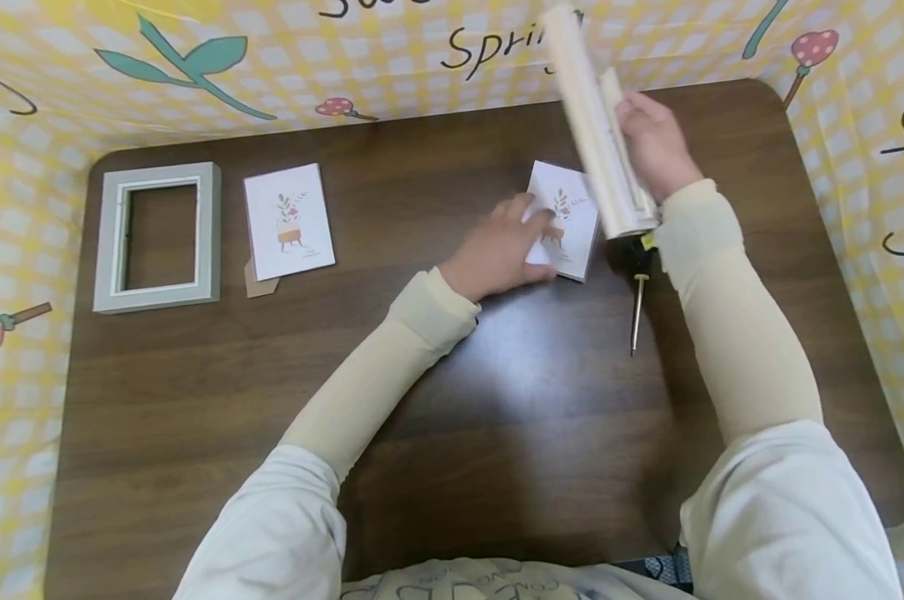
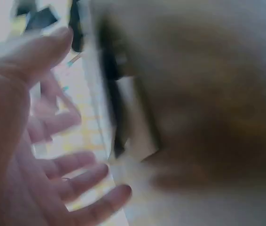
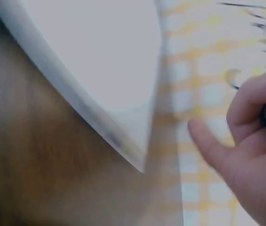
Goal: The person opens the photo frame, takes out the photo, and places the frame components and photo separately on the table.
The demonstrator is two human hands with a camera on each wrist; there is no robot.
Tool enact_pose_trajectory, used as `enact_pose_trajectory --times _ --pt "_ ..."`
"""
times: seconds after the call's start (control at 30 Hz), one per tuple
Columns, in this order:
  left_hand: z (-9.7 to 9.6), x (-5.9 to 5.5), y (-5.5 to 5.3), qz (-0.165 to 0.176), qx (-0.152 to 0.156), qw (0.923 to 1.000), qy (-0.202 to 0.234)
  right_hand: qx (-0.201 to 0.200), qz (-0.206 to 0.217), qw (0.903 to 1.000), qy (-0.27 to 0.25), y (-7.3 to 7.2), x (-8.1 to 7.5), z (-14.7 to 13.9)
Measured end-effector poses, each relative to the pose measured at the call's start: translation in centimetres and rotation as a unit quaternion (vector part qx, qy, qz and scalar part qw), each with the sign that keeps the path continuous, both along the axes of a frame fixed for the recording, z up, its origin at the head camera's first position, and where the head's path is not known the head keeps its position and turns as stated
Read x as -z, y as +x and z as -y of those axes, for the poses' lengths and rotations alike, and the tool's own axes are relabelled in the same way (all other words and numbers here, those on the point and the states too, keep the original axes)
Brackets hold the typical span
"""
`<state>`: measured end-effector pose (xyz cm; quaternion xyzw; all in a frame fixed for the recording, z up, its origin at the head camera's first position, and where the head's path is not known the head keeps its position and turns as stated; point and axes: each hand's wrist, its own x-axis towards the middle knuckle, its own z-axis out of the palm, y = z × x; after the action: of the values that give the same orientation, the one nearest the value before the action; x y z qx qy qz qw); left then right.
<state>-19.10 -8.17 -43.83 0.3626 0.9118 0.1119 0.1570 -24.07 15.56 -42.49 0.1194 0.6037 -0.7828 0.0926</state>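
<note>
My left hand (image 1: 500, 250) reaches over the left part of a white card (image 1: 579, 200) printed with a potted flower, covering some of it. In the left wrist view its fingers are spread and curve loosely around nothing. Higher up and to the right, my right hand (image 1: 657, 142) grips a thick cream-white picture frame (image 1: 586, 125), raised and tilted so it shows almost edge-on. A blurred pale panel (image 3: 100, 52) fills much of the right wrist view. Below the lifted frame lies a screwdriver (image 1: 637, 308), its handle partly hidden.
At the far left of the brown table (image 1: 309, 383) lies a pale grey empty frame (image 1: 212, 242). Beside it is another flower-print card (image 1: 294, 221) with a brown cardboard piece (image 1: 262, 287) poking out beneath. A yellow checked cloth (image 1: 392, 75) stands around the table's sides and back.
</note>
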Motion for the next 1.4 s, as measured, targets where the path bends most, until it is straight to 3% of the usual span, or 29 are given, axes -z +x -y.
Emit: enact_pose_trajectory --times 0.07,0.17,0.27,0.37,0.47,0.6,0.7,0.83,0.93,1.13,1.23,1.3,1.4 --pt "-0.1 -0.5 -1.1 0.051 -0.049 0.9974 0.009 0.053 -0.018 0.9928 -0.106 1.6 -0.3 -0.8" --pt "-0.6 -1.0 -3.0 0.111 -0.129 0.9851 0.026 0.109 -0.016 0.9733 -0.202 3.6 -0.1 -1.0" --pt "-1.5 -1.0 -4.5 0.145 -0.180 0.9726 0.030 0.142 0.005 0.9864 -0.082 4.7 0.1 -0.4" --pt "-2.7 -0.9 -5.0 0.154 -0.190 0.9695 0.022 0.156 0.032 0.9872 0.014 4.9 0.2 0.3" --pt "-3.6 -0.9 -5.2 0.140 -0.175 0.9745 0.015 0.144 0.038 0.9886 0.019 4.5 0.2 0.9" --pt "-4.4 -1.0 -5.1 0.113 -0.158 0.9808 0.018 0.126 0.045 0.9909 0.009 4.1 0.0 1.4" --pt "-4.4 -0.9 -4.9 0.115 -0.165 0.9792 0.025 0.124 0.050 0.9908 0.019 4.1 0.0 1.5" --pt "-3.8 -1.0 -4.4 0.146 -0.199 0.9676 0.052 0.125 0.042 0.9907 0.033 4.5 0.3 1.3" --pt "-2.9 -1.1 -3.4 0.154 -0.224 0.9589 0.082 0.115 0.040 0.9919 0.034 5.0 0.4 1.0" --pt "-1.7 -1.5 -1.0 0.202 -0.236 0.9398 0.142 0.029 0.071 0.9898 0.120 7.0 -0.2 0.8" --pt "-1.9 -1.7 -0.5 0.220 -0.236 0.9344 0.151 0.009 0.076 0.9928 0.092 7.4 -0.4 1.0" --pt "-2.2 -1.6 -0.5 0.222 -0.238 0.9321 0.160 0.016 0.072 0.9954 0.061 7.3 -0.5 1.1" --pt "-2.9 -0.9 -0.8 0.232 -0.242 0.9215 0.197 0.034 0.067 0.9962 0.044 6.8 -0.7 0.9"
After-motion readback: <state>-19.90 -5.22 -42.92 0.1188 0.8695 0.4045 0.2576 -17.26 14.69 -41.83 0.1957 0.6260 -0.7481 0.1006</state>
